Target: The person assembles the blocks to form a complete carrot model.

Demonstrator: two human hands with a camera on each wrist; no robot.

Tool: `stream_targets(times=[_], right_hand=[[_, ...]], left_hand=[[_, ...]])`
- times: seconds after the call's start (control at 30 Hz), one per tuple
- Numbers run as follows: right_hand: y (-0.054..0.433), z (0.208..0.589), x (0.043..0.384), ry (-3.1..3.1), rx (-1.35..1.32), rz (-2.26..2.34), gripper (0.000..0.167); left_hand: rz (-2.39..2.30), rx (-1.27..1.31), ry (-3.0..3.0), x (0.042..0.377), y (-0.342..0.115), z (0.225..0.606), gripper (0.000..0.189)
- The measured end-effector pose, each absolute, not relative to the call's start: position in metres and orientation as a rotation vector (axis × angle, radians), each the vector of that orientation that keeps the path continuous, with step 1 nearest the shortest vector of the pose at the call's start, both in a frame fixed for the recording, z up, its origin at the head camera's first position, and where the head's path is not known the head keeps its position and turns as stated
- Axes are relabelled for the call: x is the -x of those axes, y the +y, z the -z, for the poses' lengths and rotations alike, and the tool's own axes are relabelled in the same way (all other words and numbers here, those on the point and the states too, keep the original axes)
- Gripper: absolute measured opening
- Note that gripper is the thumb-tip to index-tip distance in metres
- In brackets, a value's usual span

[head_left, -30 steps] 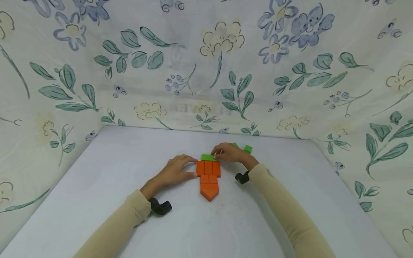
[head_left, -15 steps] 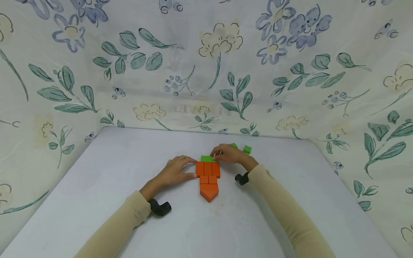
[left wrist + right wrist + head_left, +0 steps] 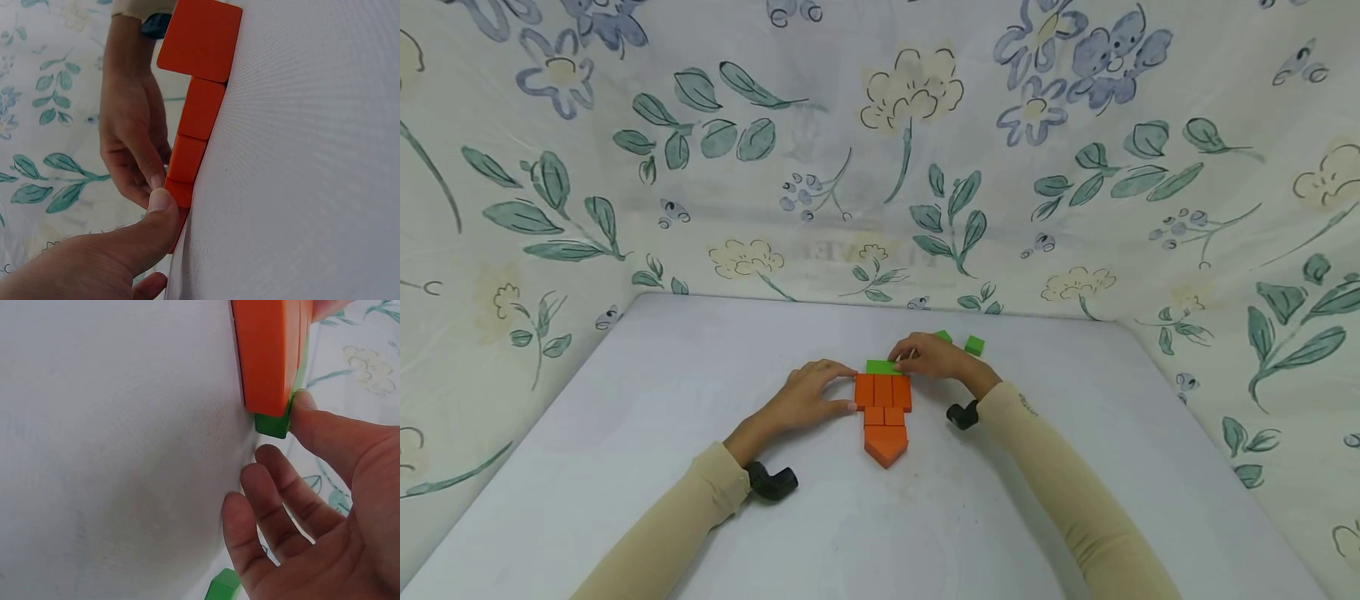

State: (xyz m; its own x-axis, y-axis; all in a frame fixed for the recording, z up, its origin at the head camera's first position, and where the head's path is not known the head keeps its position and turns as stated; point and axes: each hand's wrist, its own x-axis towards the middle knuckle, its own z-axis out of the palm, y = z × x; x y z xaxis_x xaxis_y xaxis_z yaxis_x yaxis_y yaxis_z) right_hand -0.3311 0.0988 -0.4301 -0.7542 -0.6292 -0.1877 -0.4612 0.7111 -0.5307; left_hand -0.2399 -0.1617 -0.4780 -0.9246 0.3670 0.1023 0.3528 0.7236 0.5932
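In the head view, flat orange blocks [image 3: 883,392] form a figure on the white table. Three upright rectangles stand side by side, with two smaller squares [image 3: 875,416] below and a pointed orange block [image 3: 886,444] at the near end. A green rectangular block [image 3: 877,367] lies along the far edge of the rectangles. My right hand [image 3: 931,357] pinches this green block near its right end, the thumb [image 3: 304,400] on it in the right wrist view. My left hand [image 3: 805,402] rests beside the figure, relaxed index finger and thumb [image 3: 161,201] touching the left orange rectangle.
Two more green blocks lie beyond the right hand: one square [image 3: 974,345] and one partly hidden green block [image 3: 943,336]. A floral cloth [image 3: 880,150] rises behind and at both sides of the white table [image 3: 715,333]. Dark wrist cameras [image 3: 772,482] sit under the sleeves.
Both hands and the blocks keep their places. Only a very slight shift of the head view shows.
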Motion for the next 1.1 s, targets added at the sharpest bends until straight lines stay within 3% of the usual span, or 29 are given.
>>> stream_targets(times=[0.83,1.1], right_hand=[[0.101,0.433,0.329,2.586,0.853,0.664,0.026],[0.123,0.419,0.327,2.828,0.856,0.820,0.025]], left_hand=[[-1.010,-0.613,2.889,0.239,-0.161,0.478,0.056],[-0.974,-0.634,2.901,0.239,-0.164,0.478,0.056]])
